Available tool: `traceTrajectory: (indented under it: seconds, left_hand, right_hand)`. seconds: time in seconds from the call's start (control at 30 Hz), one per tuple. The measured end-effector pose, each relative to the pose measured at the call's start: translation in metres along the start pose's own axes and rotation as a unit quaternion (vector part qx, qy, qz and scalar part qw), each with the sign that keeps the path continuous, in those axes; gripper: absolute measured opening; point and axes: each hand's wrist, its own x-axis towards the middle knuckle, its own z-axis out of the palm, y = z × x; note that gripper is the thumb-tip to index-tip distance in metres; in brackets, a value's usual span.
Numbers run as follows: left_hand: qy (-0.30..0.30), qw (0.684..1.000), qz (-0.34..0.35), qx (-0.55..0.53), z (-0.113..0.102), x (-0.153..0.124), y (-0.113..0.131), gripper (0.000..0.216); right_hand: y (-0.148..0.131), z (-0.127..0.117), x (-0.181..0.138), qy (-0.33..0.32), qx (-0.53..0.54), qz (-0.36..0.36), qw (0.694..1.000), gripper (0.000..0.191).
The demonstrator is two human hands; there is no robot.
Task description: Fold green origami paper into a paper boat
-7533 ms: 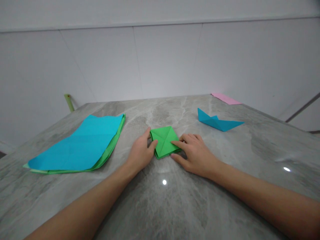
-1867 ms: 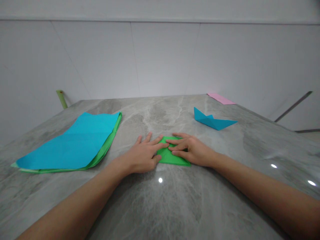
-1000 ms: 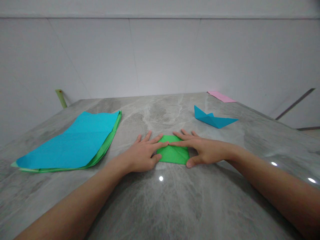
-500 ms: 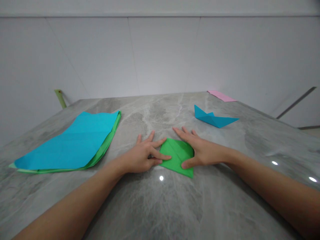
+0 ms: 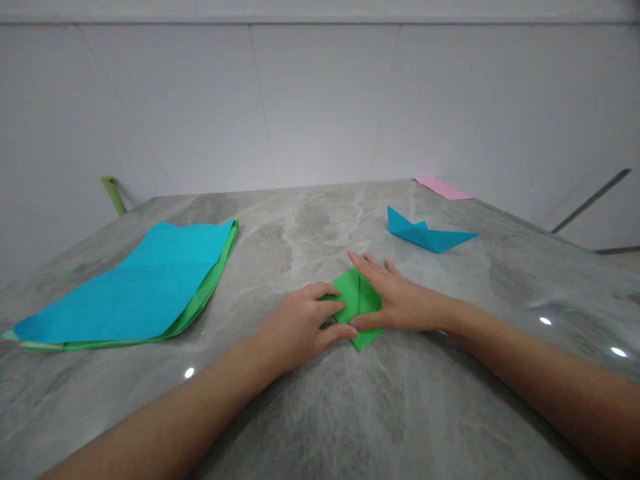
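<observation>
A small folded green paper (image 5: 358, 301) lies on the grey marble table (image 5: 320, 413) in front of me, turned so one corner points toward me. My left hand (image 5: 299, 325) curls around its left edge, thumb and fingers pinching the paper. My right hand (image 5: 395, 301) lies flat on its right side, fingers stretched out and the thumb pressing the near edge.
A stack of large sheets, blue on top (image 5: 135, 283) with green beneath, lies at the left. A blue paper boat (image 5: 425, 233) stands at the back right, and a pink sheet (image 5: 443, 189) lies by the wall behind it. A green strip (image 5: 113, 193) leans at the far left corner.
The green paper has been turned on the table so a corner faces me. My left hand went from lying flat to pinching the paper's left edge. My right hand stays pressed on it.
</observation>
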Motion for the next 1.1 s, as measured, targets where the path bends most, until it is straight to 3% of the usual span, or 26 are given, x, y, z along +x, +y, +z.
traceTrajectory:
  seconds: [0.17, 0.37, 0.7, 1.1]
  left_hand:
    - [-0.033, 0.997, 0.056, 0.032, -0.001, -0.002, -0.004, 0.018]
    - [-0.044, 0.99, 0.127, -0.042, -0.005, -0.001, -0.005, 0.024]
    - [-0.096, 0.981, 0.17, -0.013, -0.014, 0.002, -0.002, 0.025]
    - [-0.127, 0.978, 0.163, -0.007, -0.017, 0.001, -0.001, 0.026]
  right_hand:
    - [0.0, 0.0, 0.001, 0.0, -0.013, 0.018, 1.0, 0.126]
    - [0.006, 0.0, 0.002, 0.018, -0.015, 0.008, 1.0, 0.123]
    - [0.005, -0.003, 0.006, 0.042, -0.008, 0.027, 0.999, 0.118]
    - [0.02, -0.001, 0.02, 0.104, 0.017, 0.04, 0.994, 0.101]
